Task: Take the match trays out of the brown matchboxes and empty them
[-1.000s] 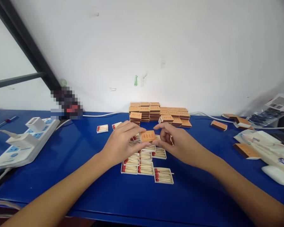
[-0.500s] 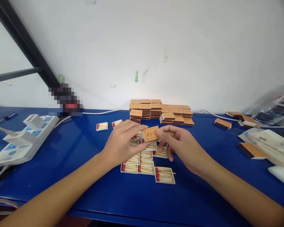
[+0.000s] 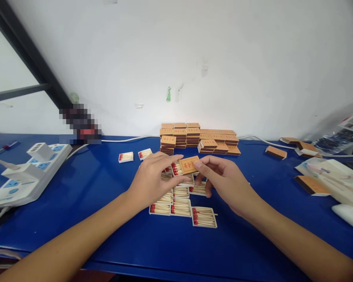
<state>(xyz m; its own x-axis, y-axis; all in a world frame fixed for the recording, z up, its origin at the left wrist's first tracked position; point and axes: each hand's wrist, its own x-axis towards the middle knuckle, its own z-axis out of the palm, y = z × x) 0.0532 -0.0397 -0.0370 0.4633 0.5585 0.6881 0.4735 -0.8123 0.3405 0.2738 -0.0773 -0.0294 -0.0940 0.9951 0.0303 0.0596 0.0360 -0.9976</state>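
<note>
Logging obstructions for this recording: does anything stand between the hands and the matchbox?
Nothing visible does: the left hand and right hand both hold the partly open matchbox directly.

Single head-worn view, looking forward and down from close by. Desk [image 3: 141, 239] at six o'clock; wall [image 3: 176, 58] at twelve.

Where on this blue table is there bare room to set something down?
Left, between the power strip and the two stray trays; in front, between the forearms, short of the nearest tray; and right, between the right forearm and the orange box. Crowded: under the hands and held matchbox, where match-filled trays cluster, and near the wall, where matchboxes stack.
</note>
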